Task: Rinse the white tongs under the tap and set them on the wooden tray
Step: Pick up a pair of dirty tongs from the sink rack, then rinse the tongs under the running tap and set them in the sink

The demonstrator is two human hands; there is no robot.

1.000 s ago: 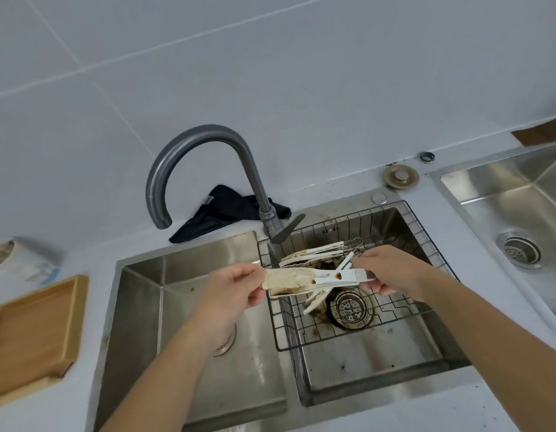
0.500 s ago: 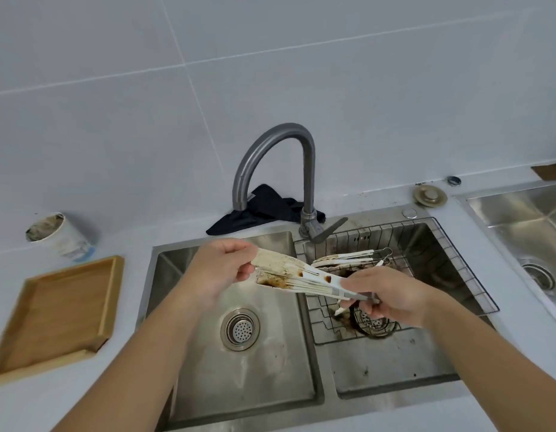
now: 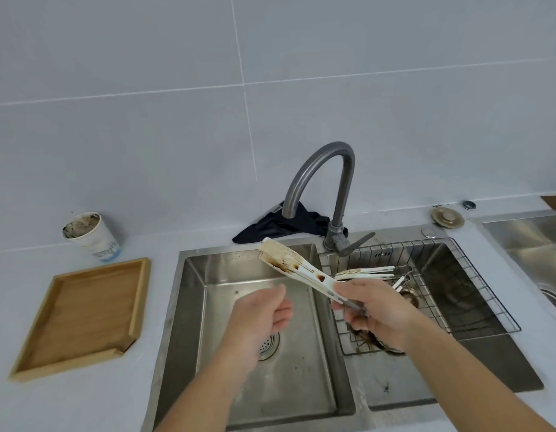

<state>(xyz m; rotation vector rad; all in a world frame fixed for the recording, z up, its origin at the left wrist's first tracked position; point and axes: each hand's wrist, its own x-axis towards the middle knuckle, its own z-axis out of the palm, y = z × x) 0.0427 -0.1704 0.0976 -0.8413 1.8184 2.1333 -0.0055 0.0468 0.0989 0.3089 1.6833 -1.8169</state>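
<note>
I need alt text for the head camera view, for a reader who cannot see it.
A person's right hand holds stained white tongs over a double steel sink, below a dry grey tap; the left hand is open and empty. An empty wooden tray waits on the counter at left.

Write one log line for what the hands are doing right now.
right hand: holds dirty tongs | left hand: empty, over left sink | tap: no water seen | tray: empty

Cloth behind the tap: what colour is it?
Black, or a very dark navy; the cloth lies crumpled against the wall behind the tap, in the head view.
</note>
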